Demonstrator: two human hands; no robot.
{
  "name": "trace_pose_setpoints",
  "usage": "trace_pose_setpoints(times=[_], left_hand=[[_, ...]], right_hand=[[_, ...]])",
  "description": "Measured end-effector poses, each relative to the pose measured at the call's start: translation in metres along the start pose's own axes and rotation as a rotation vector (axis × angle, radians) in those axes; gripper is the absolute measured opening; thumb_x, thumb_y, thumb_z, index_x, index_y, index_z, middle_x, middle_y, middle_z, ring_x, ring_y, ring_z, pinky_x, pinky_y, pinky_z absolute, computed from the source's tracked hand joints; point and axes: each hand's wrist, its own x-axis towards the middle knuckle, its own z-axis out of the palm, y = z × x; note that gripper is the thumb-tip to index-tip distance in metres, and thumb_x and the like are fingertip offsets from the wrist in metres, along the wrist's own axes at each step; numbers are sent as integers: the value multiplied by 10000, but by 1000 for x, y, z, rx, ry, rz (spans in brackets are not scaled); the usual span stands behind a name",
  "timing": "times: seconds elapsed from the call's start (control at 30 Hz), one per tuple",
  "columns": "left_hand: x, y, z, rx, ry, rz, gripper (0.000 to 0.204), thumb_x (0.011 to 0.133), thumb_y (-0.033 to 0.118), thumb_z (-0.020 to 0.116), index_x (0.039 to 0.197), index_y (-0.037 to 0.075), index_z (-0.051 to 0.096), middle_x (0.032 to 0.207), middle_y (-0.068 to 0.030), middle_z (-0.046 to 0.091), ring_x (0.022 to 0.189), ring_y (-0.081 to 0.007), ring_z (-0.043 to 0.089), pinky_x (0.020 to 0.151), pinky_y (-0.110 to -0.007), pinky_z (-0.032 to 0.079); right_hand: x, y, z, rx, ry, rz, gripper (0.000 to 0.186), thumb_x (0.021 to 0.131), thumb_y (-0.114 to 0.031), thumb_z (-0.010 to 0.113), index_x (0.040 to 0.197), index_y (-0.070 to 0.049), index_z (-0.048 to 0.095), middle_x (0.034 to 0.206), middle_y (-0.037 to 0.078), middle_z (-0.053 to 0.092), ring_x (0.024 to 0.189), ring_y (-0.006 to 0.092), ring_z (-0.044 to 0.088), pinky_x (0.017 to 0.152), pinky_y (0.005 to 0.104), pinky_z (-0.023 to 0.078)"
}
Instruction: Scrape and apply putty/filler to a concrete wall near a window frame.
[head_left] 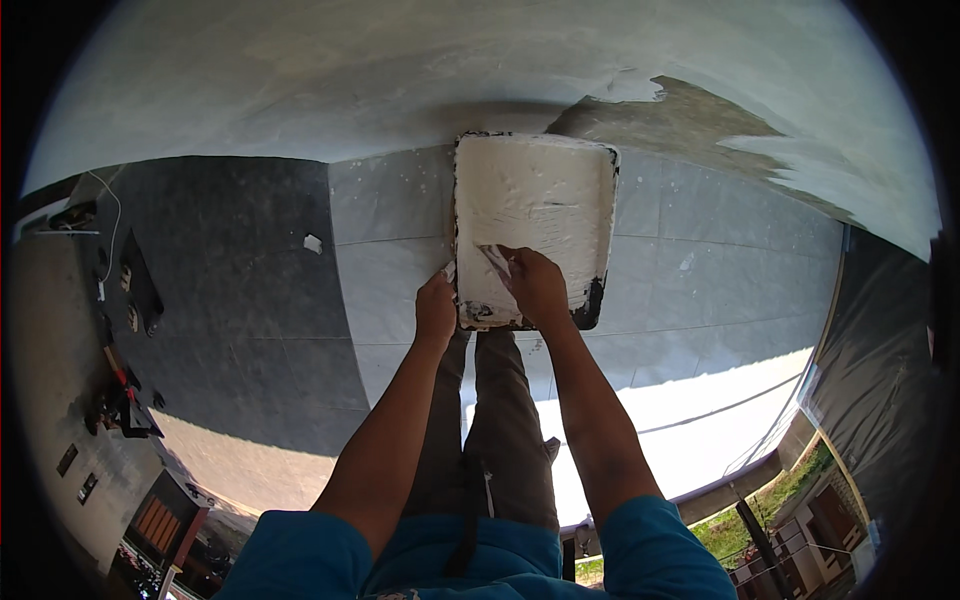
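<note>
Watching remotely, I've got the right hand (pixel 538 284) over the paste (pixel 530 200) in the tray (pixel 594 304), fingers gripping a scraper (pixel 495 263); the tray's just beyond the legs (pixel 505 400), left hand (pixel 435 308) at its left edge, can't tell if those fingers grip it.

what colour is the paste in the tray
The paste is a creamy off-white, seen best in the head view.

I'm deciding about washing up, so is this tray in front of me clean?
No, off-white material coats most of the inside of the tray and smears its dark rim.
</note>
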Motion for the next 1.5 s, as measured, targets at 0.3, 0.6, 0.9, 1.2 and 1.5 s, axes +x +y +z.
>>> trace_pose_setpoints(times=[0.3,0.6,0.9,1.2,1.5], left_hand=[[11,-18,-17,-17,-31,-7,229,916,139,439,878,-31,588,738,-45,531,709,-139,463,698,-305,408],[5,-1,-9,7,-27,-46,193,924,132,439,801,34,550,749,25,495,703,-96,438,679,-273,382],[3,3,3,-4,-37,-60,195,932,102,439,751,61,500,722,34,434,674,-93,402,648,-285,366],[11,-17,-2,9,-33,-44,243,988,161,441,817,46,571,758,9,509,675,-105,451,641,-293,398],[9,-12,-1,61,21,-30,235,972,147,451,803,34,569,722,8,494,662,-107,429,634,-285,377]], right_hand=[[38,-26,-22,69,10,11,204,887,-156,633,1027,-15,675,930,214,701,879,395,673,774,428,526],[22,29,-42,139,221,331,190,885,-166,634,976,-9,688,861,183,708,782,364,678,712,428,518],[2,11,-7,-385,91,-351,384,843,-46,591,1213,-136,639,968,72,669,828,278,624,733,394,546],[11,6,-14,-104,41,-51,193,880,-118,606,1042,-43,677,939,162,679,880,367,646,784,446,523],[33,-3,-35,-240,187,-149,254,900,-96,574,1128,-100,686,952,112,685,861,349,634,760,442,528]])
